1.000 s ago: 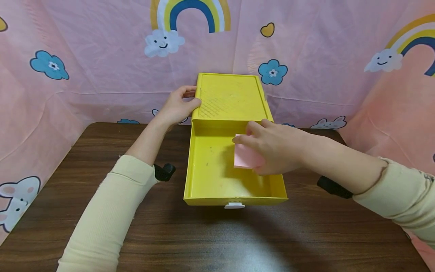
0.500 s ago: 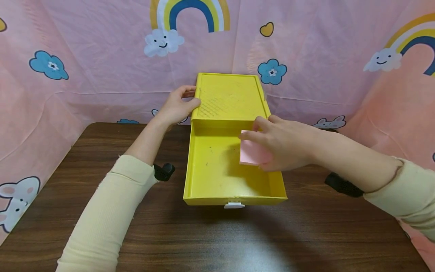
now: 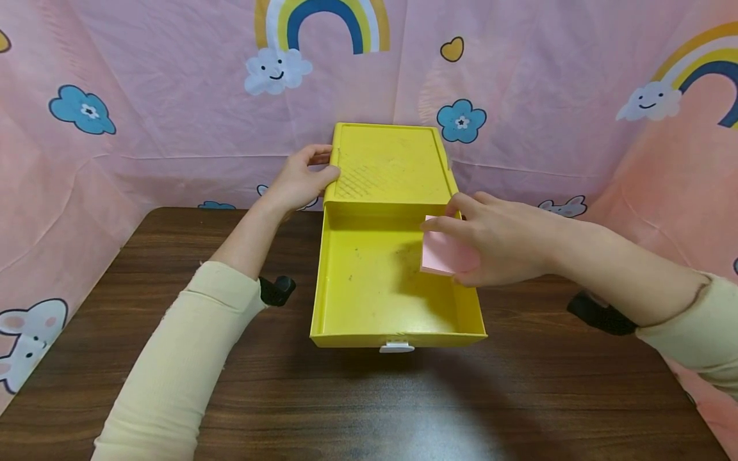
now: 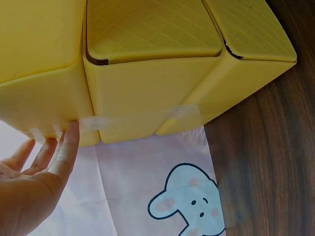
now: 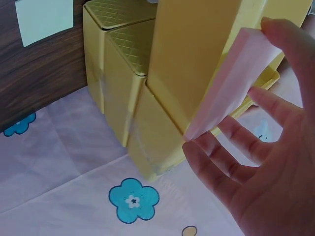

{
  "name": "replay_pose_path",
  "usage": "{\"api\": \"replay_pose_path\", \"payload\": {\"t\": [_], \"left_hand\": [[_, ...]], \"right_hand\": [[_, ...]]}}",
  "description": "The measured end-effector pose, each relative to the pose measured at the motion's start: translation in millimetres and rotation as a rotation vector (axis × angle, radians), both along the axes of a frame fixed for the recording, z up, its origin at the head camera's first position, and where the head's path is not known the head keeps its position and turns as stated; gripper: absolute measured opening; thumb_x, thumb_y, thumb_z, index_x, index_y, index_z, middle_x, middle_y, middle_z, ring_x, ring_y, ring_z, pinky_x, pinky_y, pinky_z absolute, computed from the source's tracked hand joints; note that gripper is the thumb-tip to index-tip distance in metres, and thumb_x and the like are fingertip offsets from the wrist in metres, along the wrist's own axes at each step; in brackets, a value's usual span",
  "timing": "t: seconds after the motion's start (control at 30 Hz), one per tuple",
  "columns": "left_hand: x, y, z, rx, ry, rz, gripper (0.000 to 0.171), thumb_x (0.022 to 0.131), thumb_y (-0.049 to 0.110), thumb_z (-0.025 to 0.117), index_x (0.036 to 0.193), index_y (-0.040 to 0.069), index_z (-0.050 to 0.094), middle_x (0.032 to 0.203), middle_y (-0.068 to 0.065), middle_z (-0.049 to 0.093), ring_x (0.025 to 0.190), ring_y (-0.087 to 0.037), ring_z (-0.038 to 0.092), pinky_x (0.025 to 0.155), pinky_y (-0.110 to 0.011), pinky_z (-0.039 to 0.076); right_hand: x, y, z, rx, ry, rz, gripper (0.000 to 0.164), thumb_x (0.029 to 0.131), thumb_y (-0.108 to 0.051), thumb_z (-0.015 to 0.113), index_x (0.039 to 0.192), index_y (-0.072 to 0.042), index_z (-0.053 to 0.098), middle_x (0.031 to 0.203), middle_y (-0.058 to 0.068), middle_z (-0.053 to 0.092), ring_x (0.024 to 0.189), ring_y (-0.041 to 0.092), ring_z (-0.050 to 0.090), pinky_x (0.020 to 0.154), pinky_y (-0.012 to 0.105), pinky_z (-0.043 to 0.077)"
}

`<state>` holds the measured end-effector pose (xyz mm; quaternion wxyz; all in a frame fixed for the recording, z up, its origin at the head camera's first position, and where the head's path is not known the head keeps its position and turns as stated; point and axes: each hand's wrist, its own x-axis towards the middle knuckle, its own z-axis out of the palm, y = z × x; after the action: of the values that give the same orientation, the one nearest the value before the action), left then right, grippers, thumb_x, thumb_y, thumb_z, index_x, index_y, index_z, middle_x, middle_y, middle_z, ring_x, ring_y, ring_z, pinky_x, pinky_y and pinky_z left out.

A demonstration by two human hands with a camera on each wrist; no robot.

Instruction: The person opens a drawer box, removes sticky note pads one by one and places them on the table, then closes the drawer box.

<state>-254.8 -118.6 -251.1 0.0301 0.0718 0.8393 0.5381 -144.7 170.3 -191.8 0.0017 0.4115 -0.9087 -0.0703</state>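
Observation:
A pad of pink sticky notes (image 3: 446, 253) is pinched between the thumb and fingers of my right hand (image 3: 496, 243), over the right side of a pulled-out yellow drawer (image 3: 375, 288). In the right wrist view the pink pad (image 5: 231, 86) is seen edge-on, overlapping the drawer's side wall. My left hand (image 3: 302, 179) rests against the left side of the yellow drawer unit (image 3: 398, 160), thumb at its top edge. In the left wrist view, the left hand's fingers (image 4: 71, 147) are fairly straight against the unit's side.
A white pull tab (image 3: 396, 347) sits on the drawer's front. The unit stands at the back of a dark wooden table (image 3: 277, 384), before a pink printed cloth (image 3: 190, 83). A pale green square sheet (image 5: 45, 19) lies on the wood in the right wrist view.
My right hand has moved right and slightly away from me with the pink pad, toward the drawer's right wall. The left hand and the drawer unit stay in place.

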Motion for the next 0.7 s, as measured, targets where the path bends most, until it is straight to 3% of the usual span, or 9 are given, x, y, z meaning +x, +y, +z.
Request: {"api": "replay_pose_path", "payload": {"t": [0.23,0.7], "left_hand": [[-0.8,0,-0.1,-0.002,-0.006,0.006,0.053,0.091,0.021,0.051,0.141,0.013,0.036,0.138,-0.006,0.04,0.11,-0.019,0.053,0.082,-0.032,0.053],[-0.4,-1,0.0,0.01,0.0,-0.003,0.053,0.091,0.02,0.051,0.141,0.013,0.036,0.138,-0.007,0.04,0.109,-0.02,0.053,0.081,-0.032,0.054]], "right_hand": [[-1.8,11,1.3,-0.021,-0.017,-0.054,0.062,0.07,-0.044,0.074,0.126,-0.029,0.051,0.116,0.002,0.049,0.097,0.023,0.05,0.073,0.036,0.053],[-4.8,35,-1.3,-0.078,-0.02,-0.075,0.066,0.07,-0.039,0.076,0.13,-0.027,0.05,0.116,0.001,0.048,0.099,0.022,0.049,0.075,0.039,0.051]]}}
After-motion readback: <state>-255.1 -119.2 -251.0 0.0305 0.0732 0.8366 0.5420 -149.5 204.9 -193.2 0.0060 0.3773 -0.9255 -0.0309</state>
